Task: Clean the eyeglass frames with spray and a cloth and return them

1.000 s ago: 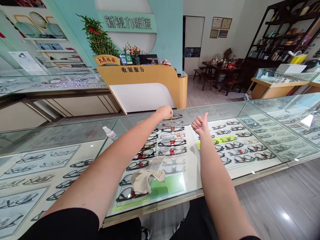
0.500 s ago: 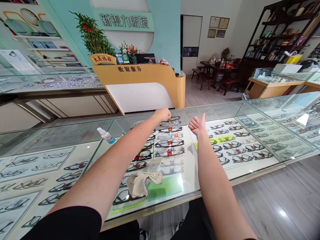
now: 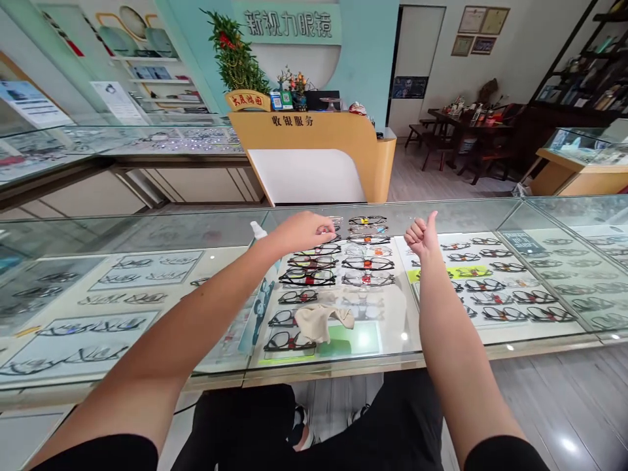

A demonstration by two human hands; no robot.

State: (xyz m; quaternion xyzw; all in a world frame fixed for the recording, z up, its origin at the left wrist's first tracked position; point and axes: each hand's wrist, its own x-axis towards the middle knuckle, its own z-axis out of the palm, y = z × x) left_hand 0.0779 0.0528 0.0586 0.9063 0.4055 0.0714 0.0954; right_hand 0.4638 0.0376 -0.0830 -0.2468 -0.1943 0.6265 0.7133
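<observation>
My left hand (image 3: 305, 230) reaches out over the glass display counter (image 3: 441, 212), fingers curled downward near its far edge. Something small and pale shows at the fingertips, but I cannot tell whether it is held. My right hand (image 3: 422, 239) hovers over the counter as a fist with the thumb pointing up, holding nothing. A beige cloth (image 3: 321, 320) lies crumpled on the glass nearer to me, between my arms. A small spray bottle (image 3: 258, 230) stands on the counter, partly hidden behind my left forearm. Rows of eyeglass frames (image 3: 366, 263) lie under the glass.
An orange cashier desk (image 3: 318, 140) with a potted plant (image 3: 234, 62) stands beyond the counter. More glass showcases run along the left (image 3: 122, 147) and right (image 3: 574, 147). Dark wooden table and chairs (image 3: 461, 134) stand at the back right. Grey floor shows at the lower right.
My left hand has drawn back slightly from the counter's far edge. The right fist keeps its thumb up. The view has shifted, so the counter and desk sit further right.
</observation>
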